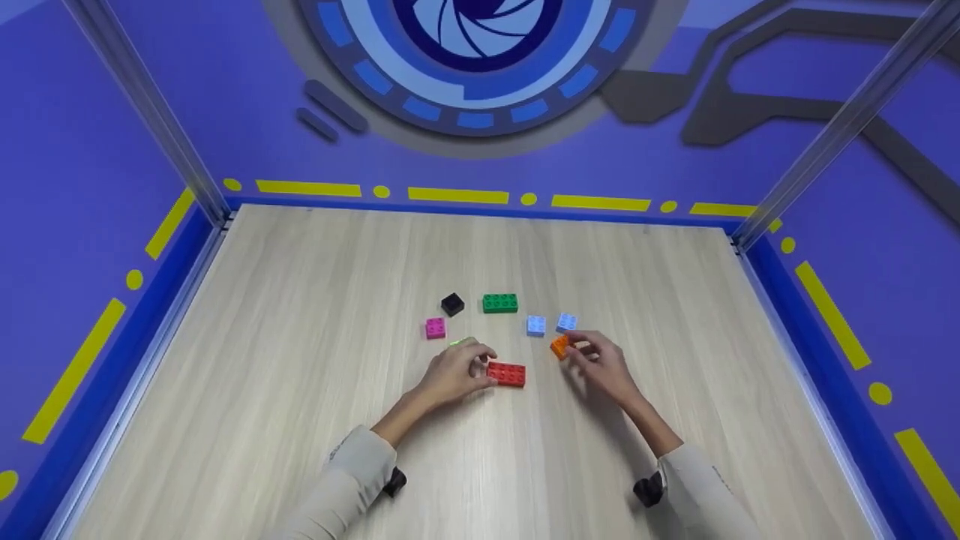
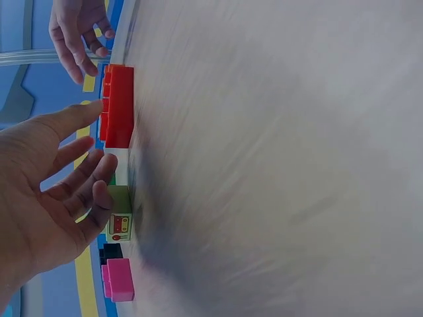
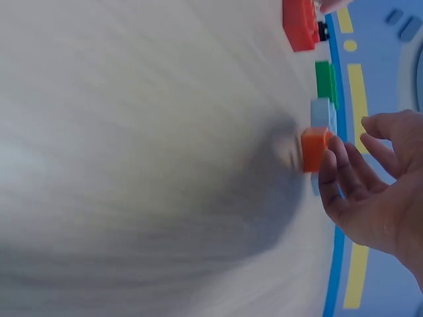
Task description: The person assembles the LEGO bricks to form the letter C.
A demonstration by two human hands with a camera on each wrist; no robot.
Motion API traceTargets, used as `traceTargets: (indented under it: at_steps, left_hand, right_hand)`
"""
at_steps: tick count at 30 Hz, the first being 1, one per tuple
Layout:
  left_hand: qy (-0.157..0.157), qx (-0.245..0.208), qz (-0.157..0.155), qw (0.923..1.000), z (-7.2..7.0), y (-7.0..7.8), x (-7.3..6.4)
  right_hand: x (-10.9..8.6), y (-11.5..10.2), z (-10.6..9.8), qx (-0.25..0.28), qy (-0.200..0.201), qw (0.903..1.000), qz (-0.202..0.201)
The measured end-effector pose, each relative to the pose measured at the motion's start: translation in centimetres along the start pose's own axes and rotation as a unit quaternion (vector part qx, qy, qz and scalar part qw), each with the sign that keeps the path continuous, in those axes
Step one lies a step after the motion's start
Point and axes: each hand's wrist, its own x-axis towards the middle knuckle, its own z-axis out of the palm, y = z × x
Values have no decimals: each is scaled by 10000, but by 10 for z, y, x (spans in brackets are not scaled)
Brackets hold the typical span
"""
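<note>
A red toy building brick (image 1: 507,374) with two rows of studs lies before my left hand (image 1: 459,370). The left thumb reaches its left end, overlapping the studs in the left wrist view, and the other fingers curve loosely with nothing between them. Largely hidden behind that hand is a light green brick (image 2: 119,218) with a printed picture on its side. At the right, a small orange brick (image 1: 559,347) sits by the fingertips of my right hand (image 1: 602,365). In the right wrist view those fingers bend loosely beside the orange brick, the thumb standing apart from it.
Farther back on the wooden table (image 1: 315,285) are a pink brick (image 1: 435,328), a black brick (image 1: 452,304) and a green brick (image 1: 500,303). Two light blue bricks, one nearer the middle (image 1: 535,325) and one farther right (image 1: 567,322), lie behind the orange one. Purple panels (image 1: 247,150) enclose the table.
</note>
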Motion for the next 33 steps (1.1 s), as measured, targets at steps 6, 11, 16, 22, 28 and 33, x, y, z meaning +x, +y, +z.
traceTargets:
  at_steps: [6,11,16,22,28,33]
  left_hand:
    - [-184,193,-148,9995,4,0,4]
    - [-274,110,-236,9993,6,0,5]
    - [-272,43,-198,9994,7,-1,3]
    - [-188,23,-221,9996,7,-2,1]
    - [-173,-39,-189,9997,9,-2,4]
    - [-166,-46,-214,9996,10,-1,5]
  right_hand:
    - [5,6,-1,-251,284,9990,228]
    - [9,8,3,-526,243,9981,218]
    - [12,8,11,-719,273,9967,253]
    - [16,7,20,-963,264,9946,284]
    - [15,10,19,-1022,362,9936,318]
    - [12,13,18,-1067,311,9938,-18]
